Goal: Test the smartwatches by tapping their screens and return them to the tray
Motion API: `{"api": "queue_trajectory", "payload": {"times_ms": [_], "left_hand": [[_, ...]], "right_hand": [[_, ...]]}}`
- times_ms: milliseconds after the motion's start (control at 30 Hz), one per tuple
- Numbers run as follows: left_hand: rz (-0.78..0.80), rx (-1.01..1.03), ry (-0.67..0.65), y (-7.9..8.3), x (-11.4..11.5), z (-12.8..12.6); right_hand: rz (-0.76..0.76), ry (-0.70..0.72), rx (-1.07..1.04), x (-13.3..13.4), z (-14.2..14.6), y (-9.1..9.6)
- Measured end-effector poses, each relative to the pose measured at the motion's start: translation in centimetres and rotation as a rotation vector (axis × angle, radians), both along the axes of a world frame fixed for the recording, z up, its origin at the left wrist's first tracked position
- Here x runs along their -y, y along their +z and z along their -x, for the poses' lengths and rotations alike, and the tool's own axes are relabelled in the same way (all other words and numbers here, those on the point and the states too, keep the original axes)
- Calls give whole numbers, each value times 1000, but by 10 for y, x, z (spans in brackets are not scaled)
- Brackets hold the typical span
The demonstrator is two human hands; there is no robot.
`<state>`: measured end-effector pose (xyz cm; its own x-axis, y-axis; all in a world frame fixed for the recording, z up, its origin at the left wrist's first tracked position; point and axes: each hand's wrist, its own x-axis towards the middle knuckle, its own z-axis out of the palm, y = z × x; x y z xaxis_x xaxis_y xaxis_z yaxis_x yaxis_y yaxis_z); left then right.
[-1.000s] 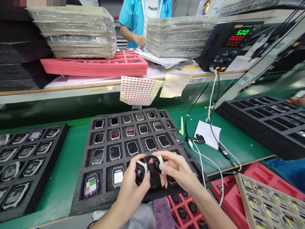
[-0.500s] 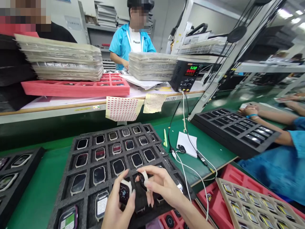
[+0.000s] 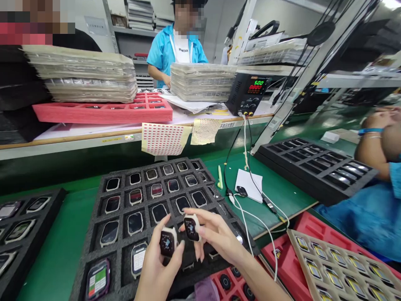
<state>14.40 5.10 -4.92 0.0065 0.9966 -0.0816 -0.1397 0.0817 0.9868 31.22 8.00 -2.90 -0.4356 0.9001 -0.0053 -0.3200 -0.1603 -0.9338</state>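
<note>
My left hand grips a smartwatch by its edges, its lit face showing a small blue-white figure on black. Close beside it, my right hand pinches a second smartwatch with a pale case and a similar lit face. Neither watch has a strap that I can see. Both hands are above a black foam tray, whose compartments hold several strapless watches. One purple-cased watch at the near left has a lit green, white and red screen. My hands hide the tray's near right part.
Another black watch tray lies left. A white pad, cables and a green pen lie to the right, near a power supply. Black trays and a beige tray are further right. Co-workers sit and stand nearby.
The watch in my right hand has turned, so its lit face now shows. My left hand still holds its watch. The co-worker's hands at the right have lifted, and the view has shifted slightly.
</note>
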Motion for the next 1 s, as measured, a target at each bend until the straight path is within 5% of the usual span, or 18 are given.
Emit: {"api": "queue_trajectory", "payload": {"times_ms": [333, 1000], "left_hand": [[96, 408, -161, 2, -9, 17], [83, 286, -247, 7, -2, 21]], "right_hand": [[80, -101, 18, -3, 3, 7], [36, -148, 121, 3, 6, -2]]}}
